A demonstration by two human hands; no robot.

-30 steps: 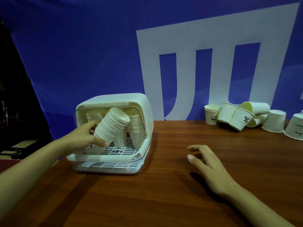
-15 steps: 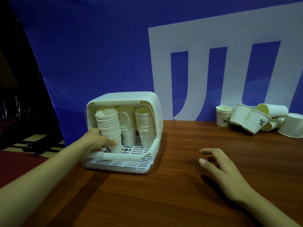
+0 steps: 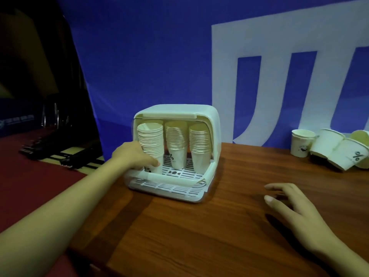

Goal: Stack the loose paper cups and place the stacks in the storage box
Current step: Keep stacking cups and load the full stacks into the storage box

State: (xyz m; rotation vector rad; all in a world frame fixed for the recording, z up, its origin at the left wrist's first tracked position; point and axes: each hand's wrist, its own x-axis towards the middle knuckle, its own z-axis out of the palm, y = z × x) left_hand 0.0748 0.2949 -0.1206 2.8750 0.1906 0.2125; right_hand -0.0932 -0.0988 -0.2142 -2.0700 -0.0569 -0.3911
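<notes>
Standing upright inside the white plastic storage box [image 3: 214, 124] are three tall stacks of paper cups [image 3: 176, 144] — left hand [image 3: 132, 156] grip grasping the leftmost; right hand [image 3: 293, 208] released above the wooden tabletop [image 3: 199, 236].

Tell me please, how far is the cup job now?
Done: two stacks stand upright inside the storage box. In hand: the left hand grips a third stack, upright at the box's left side. Left: loose cups sit at the table's far right. The right hand is open, holding nothing.
</notes>
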